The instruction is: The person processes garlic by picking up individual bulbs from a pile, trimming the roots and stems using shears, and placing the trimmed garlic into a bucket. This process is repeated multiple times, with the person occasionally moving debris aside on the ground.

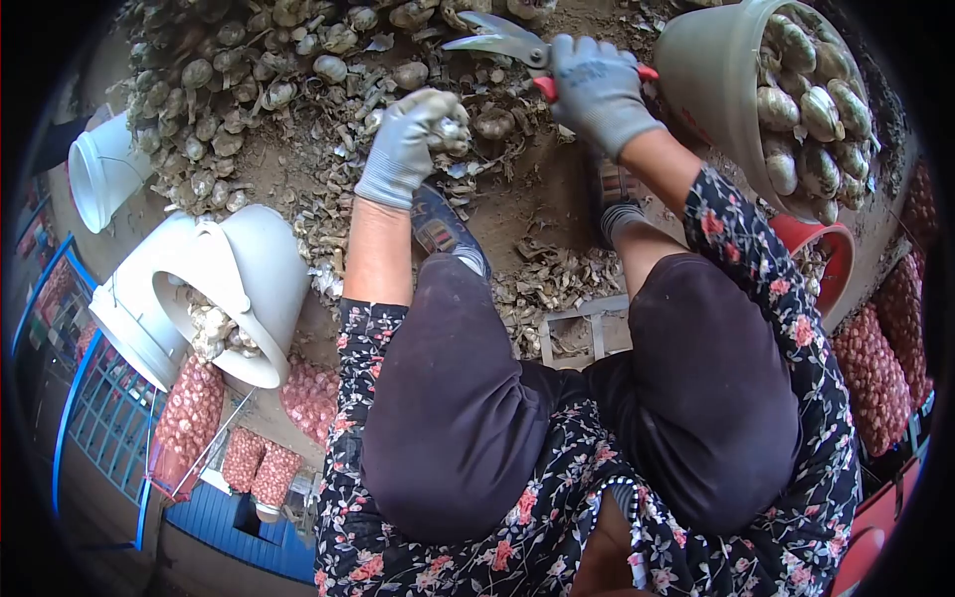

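Observation:
My left hand [403, 149], in a grey work glove, is closed around a garlic bulb [452, 134]. Part of the bulb shows past the fingers, on the side toward my right hand. In the same kind of glove, my right hand [597, 92] grips red-handled pruning shears [507, 42]. Their blades are parted and point left, above my left hand and apart from the bulb. Below both hands the ground is strewn with cut stems and dry skins [542, 274]. A large heap of garlic bulbs [234, 75] spreads across the upper left.
A big pale bucket [701, 80] full of garlic stands at upper right, above a red bucket [841, 261]. White buckets [269, 264] sit at left, one with garlic inside. Mesh sacks of garlic [194, 403] lie beyond them, and more sacks [870, 383] at right.

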Tool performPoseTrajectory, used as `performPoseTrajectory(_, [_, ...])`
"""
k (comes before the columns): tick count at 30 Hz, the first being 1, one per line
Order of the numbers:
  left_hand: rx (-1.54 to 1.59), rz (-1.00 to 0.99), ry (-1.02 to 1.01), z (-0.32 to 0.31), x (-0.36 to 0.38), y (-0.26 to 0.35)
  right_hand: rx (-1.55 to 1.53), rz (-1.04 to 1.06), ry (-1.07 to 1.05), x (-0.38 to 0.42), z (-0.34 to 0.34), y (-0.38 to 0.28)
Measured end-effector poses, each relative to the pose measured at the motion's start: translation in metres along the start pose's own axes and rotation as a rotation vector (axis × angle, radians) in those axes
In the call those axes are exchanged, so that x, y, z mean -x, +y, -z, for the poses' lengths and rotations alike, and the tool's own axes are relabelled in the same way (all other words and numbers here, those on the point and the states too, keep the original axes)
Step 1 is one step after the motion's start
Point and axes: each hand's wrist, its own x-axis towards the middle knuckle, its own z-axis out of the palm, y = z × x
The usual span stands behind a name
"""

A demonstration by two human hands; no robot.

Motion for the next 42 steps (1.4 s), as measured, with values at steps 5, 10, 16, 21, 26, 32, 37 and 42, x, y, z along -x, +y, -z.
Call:
performPoseTrajectory(5, [-0.255, 0.047, 0.025, -0.013, -0.003, -0.014, -0.193, 0.013, -0.177, -0.021, -0.004, 0.000])
performPoseTrajectory(10, [-1.167, -0.659, 0.263, -0.026, -0.029, -0.008, -0.324, -0.046, -0.202, 0.007, -0.009, 0.022])
performPoseTrajectory(16, [-1.857, -0.315, 0.101, -0.042, -0.089, 0.007, -0.508, -0.197, -0.163, 0.035, -0.016, 0.032])
performPoseTrajectory(21, [-1.319, -0.206, 0.231, -0.014, -0.069, -0.005, -0.536, -0.224, -0.419, 0.040, 0.004, 0.036])
performPoseTrajectory(26, [0.043, -0.328, 0.021, -0.003, -0.027, -0.009, -0.684, 0.034, -0.395, 0.061, 0.011, 0.036])
performPoseTrajectory(32, [-0.055, -0.305, 0.002, -0.032, 0.002, 0.020, -0.334, 0.208, -0.126, 0.058, 0.021, 0.019])
performPoseTrajectory(37, [-0.638, -0.503, 0.180, -0.030, 0.010, 0.026, -0.191, 0.212, -0.174, 0.053, 0.037, 0.000])
performPoseTrajectory(42, [-0.561, -0.463, 0.167, -0.020, 0.018, 0.024, -0.199, 0.263, -0.251, 0.051, 0.024, -0.011])
